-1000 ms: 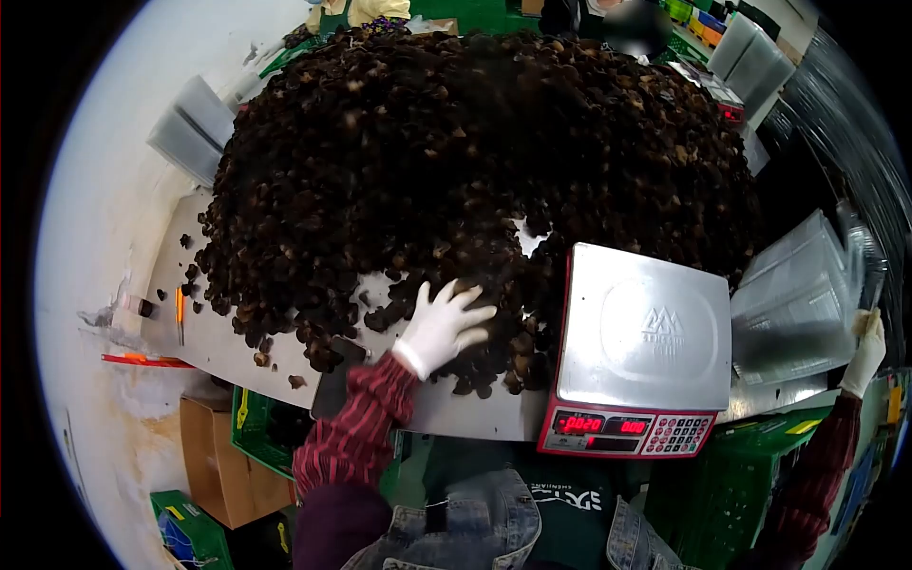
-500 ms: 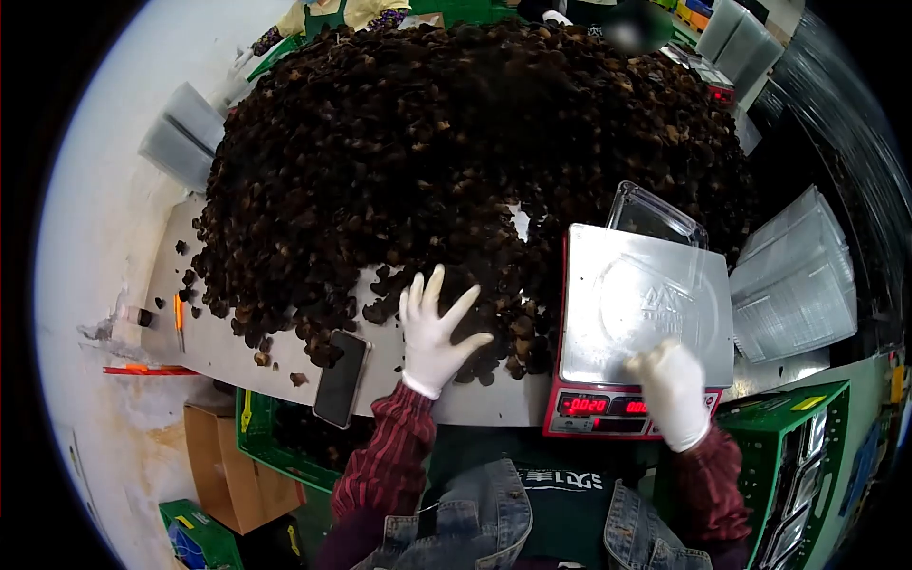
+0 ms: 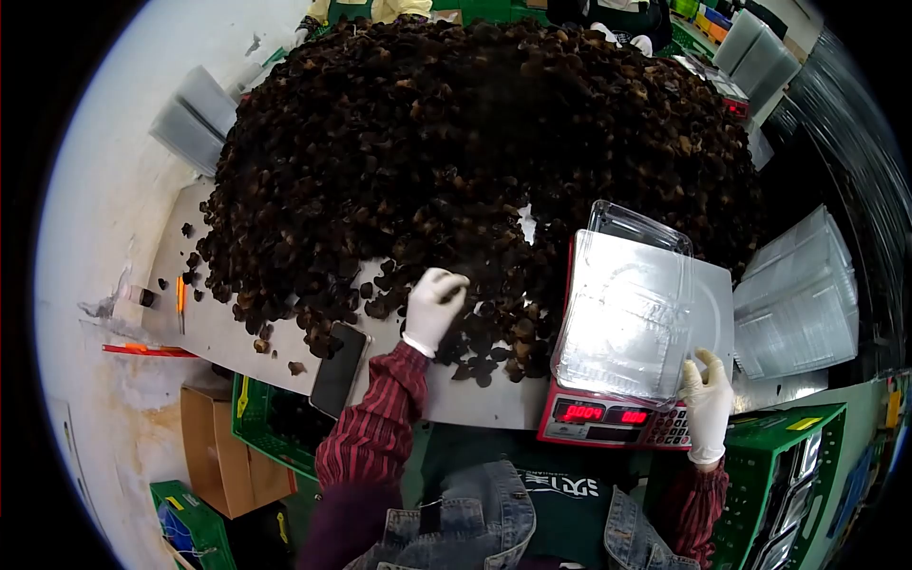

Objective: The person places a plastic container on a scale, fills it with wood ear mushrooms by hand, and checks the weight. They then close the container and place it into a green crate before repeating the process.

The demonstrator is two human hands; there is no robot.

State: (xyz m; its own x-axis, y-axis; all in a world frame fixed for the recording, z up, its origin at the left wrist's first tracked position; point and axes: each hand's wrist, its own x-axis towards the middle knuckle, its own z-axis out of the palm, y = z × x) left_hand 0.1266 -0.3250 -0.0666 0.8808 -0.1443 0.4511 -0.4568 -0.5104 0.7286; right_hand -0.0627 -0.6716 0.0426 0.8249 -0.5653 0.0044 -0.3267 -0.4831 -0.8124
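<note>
My left hand (image 3: 435, 312), in a white glove, is closed at the front edge of a large heap of dark, curled pieces like dried wood-ear mushroom (image 3: 456, 123). Its fingers are curled in, and I cannot tell what they hold. A clear plastic tray (image 3: 619, 356) lies on the metal plate of a red digital scale (image 3: 594, 427) with lit red digits. My right hand (image 3: 708, 404), also gloved, is at the tray's right front corner with its fingers apart. Another clear plastic piece (image 3: 646, 226) juts out behind the scale.
Stacked clear trays (image 3: 798, 294) stand right of the scale. A phone (image 3: 339, 370) lies left of my left hand, with an orange cutter (image 3: 180, 302) farther left. Green crates (image 3: 784, 475) stand below the table edge. Other people's hands (image 3: 638, 44) show behind the heap.
My left hand has gone from spread to curled. My right hand has moved right and down, its fingers opening. A clear tray now lies on the scale, and the digits changed.
</note>
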